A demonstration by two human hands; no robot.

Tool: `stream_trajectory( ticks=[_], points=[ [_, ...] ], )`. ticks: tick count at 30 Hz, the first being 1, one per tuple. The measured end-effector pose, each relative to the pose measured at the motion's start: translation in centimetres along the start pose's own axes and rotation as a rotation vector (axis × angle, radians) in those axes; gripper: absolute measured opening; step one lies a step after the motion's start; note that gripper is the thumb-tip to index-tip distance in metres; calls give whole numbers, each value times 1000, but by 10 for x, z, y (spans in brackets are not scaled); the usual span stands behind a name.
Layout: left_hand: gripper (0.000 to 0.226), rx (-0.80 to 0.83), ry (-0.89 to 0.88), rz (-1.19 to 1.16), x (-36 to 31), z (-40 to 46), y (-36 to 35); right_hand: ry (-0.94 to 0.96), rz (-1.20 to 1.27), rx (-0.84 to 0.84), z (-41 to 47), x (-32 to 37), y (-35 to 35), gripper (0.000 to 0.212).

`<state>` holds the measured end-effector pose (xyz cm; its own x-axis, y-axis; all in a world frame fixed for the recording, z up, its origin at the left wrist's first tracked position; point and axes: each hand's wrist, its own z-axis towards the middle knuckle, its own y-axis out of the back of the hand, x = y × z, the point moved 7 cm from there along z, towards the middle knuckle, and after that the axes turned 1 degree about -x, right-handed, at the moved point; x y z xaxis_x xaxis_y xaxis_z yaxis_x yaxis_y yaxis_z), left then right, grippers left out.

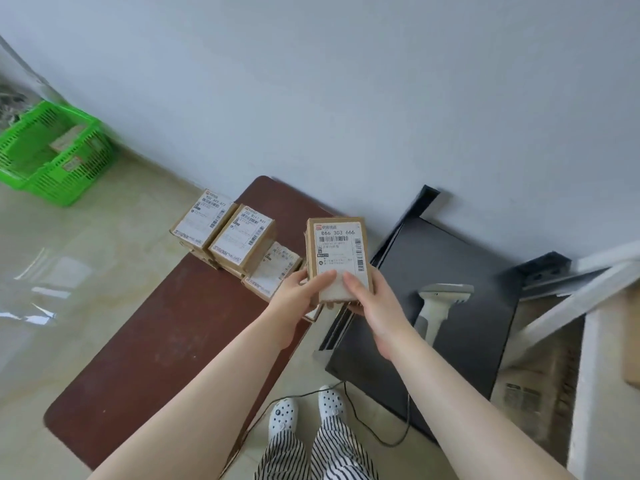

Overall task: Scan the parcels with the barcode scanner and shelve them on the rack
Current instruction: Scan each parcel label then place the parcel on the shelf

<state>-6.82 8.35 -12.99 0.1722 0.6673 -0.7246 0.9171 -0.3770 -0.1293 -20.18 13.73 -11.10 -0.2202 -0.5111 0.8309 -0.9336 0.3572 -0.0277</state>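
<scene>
Hands, left [299, 292] and right [369, 299], hold one parcel [337, 254]; three parcels [239, 244] on table [156, 323].

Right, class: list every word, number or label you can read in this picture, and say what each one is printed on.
"866 303 666": top of the white label on the held parcel, gripped by the left hand and right hand.
Red logo and small print on that label: too blurred.
Labels on the stacked parcels: digits unclear.
Labels in the green basket: unreadable.
</scene>
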Motion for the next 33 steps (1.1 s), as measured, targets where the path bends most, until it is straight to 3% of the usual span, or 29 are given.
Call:
stream_trajectory(
  ticks=[7,10,12,14,16,19,27,30,33],
  points=[
    [45,29,-59,61,-13,-2,-35,85,-75,-83,-14,5,44,60],
    [58,-11,-48,35,-10,2,-34,220,-277,-565,-24,-1,101,45],
    [65,-45,-24,22,-5,5,-28,172,-355,-864,-34,-12,136,48],
    [60,-73,-10,-5,-2,4,-22,-5,-386,-930,-30,-35,155,59],
    [56,-90,1,-36,1,3,-18,-156,-398,-878,-20,-56,159,69],
    [54,-110,9,-49,4,2,-13,-196,-439,-826,-11,-64,158,72],
    [50,-122,26,-69,8,-2,-5,-152,-190,-690,-5,-46,147,45],
    [48,-111,27,-64,3,-2,-4,-45,-61,-433,-7,-8,133,27],
    [36,-98,19,-59,-3,-5,-2,34,-113,-91,-16,35,111,18]
  ],
)
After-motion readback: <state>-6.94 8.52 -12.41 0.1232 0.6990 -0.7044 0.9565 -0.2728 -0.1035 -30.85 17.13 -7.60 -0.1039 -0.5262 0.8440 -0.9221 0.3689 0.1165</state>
